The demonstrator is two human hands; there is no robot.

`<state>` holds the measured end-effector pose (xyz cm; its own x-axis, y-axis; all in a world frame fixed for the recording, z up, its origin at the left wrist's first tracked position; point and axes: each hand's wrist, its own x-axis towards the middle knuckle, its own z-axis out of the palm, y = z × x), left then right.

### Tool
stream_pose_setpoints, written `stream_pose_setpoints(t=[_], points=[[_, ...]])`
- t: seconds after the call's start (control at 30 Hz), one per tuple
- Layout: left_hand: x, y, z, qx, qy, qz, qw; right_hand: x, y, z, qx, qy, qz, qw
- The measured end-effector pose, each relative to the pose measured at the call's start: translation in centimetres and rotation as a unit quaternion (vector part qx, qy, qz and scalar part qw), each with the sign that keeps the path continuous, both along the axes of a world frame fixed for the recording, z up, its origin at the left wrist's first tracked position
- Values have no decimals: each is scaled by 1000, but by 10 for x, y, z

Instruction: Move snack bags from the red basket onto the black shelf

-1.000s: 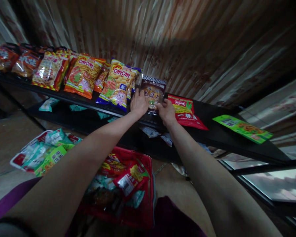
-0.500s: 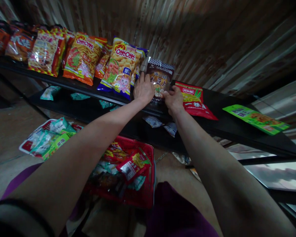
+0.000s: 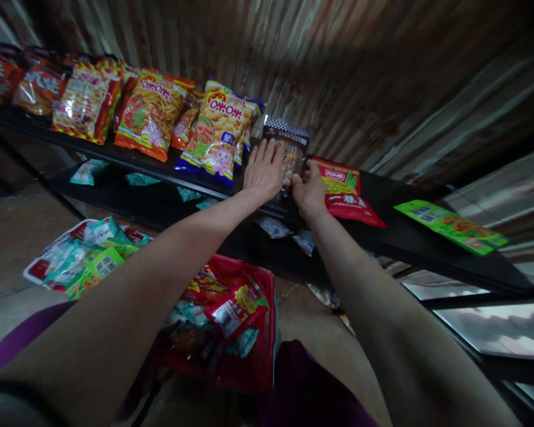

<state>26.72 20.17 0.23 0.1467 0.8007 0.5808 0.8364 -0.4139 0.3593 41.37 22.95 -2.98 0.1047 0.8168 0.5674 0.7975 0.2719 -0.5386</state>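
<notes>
A dark brown snack bag (image 3: 287, 131) with a checkered top stands upright on the black shelf, leaning back slightly. My left hand (image 3: 264, 172) lies flat across its left side and front, fingers stretched out and touching it. At the bag's lower right edge is my right hand (image 3: 310, 190), its thumb against the front and its index finger raised apart from the thumb. Its other fingers are partly hidden. Just right of that hand lies a red snack bag (image 3: 347, 193); to the left of my left hand stands a yellow and blue snack bag (image 3: 218, 133).
Orange and yellow snack bags (image 3: 153, 112) line the shelf's left part. A green packet (image 3: 454, 225) lies flat near the right end. Below, a red basket (image 3: 267, 332) and a white-rimmed basket (image 3: 30, 271) hold packets. Small packets (image 3: 273, 227) sit on the lower shelf.
My left hand has shifted right and flattened over the brown bag's front. The right index finger has lifted from the thumb. The view has tilted slightly.
</notes>
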Motion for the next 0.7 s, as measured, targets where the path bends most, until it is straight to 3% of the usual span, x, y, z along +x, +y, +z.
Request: stream_pose_setpoints(t=[0.07,0.2,0.43,0.57,0.7], points=[[1,0,-1,18,19,4,1000,-4,-8,5,-17,-1,-21,1000],[4,-1,-4,39,32,25,998,-7,-14,16,32,-50,-29,998],[6,-1,-4,48,28,12,998,-19,5,51,77,-149,-6,986],[5,1,-4,44,25,-1,999,-31,21,71,52,-176,-17,983],[5,2,-5,50,18,-10,999,-30,33,73,-2,-182,-58,982]])
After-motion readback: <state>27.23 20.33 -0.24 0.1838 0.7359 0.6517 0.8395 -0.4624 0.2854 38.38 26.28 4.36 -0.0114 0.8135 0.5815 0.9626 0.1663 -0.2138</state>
